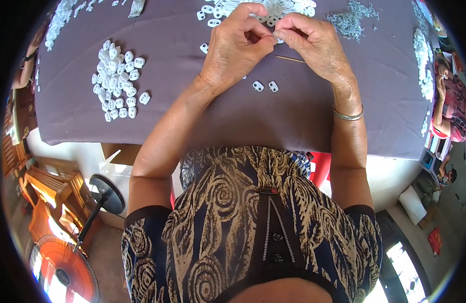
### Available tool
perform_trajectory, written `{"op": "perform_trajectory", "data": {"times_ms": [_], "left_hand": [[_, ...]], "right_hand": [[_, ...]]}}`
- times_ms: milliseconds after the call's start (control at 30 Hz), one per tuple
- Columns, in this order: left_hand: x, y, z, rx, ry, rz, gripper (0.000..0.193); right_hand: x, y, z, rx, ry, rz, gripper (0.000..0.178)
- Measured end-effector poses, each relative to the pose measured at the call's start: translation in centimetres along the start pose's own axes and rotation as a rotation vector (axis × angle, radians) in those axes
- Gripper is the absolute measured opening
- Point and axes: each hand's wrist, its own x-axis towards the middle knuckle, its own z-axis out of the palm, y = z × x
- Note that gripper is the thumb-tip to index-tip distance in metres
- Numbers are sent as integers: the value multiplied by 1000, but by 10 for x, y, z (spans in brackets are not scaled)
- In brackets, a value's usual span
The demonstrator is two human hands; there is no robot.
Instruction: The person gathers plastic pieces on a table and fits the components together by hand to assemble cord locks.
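Observation:
My left hand [240, 48] and my right hand [316, 48] meet fingertip to fingertip above the purple-grey tablecloth [192, 123]. Thumb and index finger are pinched together on each. A bit of white shows at the fingertips, but what they grip is too small and covered to make out. Just beyond them spreads a heap of flat white plastic pieces [212, 22] with holes. Two similar white pieces, a left one [258, 86] and a right one [273, 87], lie nearer me. A thin wooden stick [290, 59] rests beside my right hand.
Chunky white plastic pieces [114, 76] form a pile at the left. Small clear or metallic bits [353, 22] are scattered at the far right. More white parts line both side edges. Another person [450, 101] sits at the right. An orange fan [63, 275] stands at lower left.

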Motion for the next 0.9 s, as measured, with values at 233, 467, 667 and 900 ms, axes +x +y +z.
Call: {"op": "perform_trajectory", "data": {"times_ms": [233, 467, 667, 900], "left_hand": [[5, 33, 9, 357, 100, -500, 9], [9, 32, 2, 327, 49, -520, 9], [9, 26, -2, 294, 6, -193, 7], [10, 35, -1, 381, 61, -619, 37]], "right_hand": [[2, -6, 5, -166, 61, -73, 10], [1, -1, 4, -46, 42, 3, 12], [1, 0, -3, 178, 26, 121, 18], [-1, 7, -9, 265, -124, 115, 14]]}}
